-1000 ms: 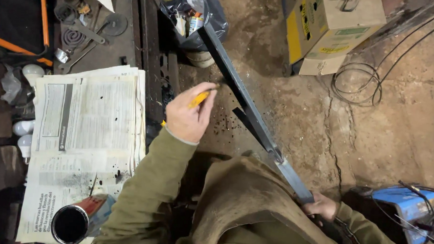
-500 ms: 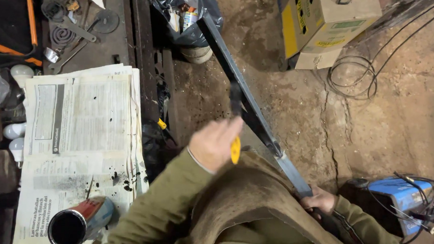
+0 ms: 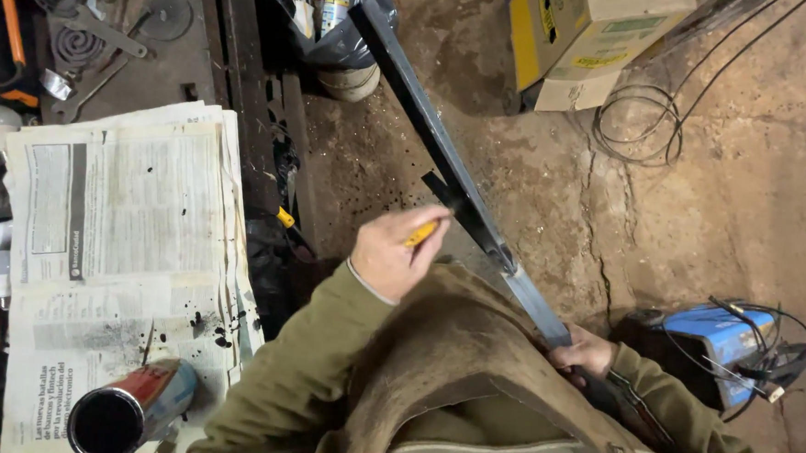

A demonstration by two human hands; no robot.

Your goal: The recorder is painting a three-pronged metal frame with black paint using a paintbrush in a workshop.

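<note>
While the long metal bar slants across the floor, the right hand grips its near end; the left hand, closed on a yellow-handled brush, has moved back up beside it, newspaper further left.
</note>
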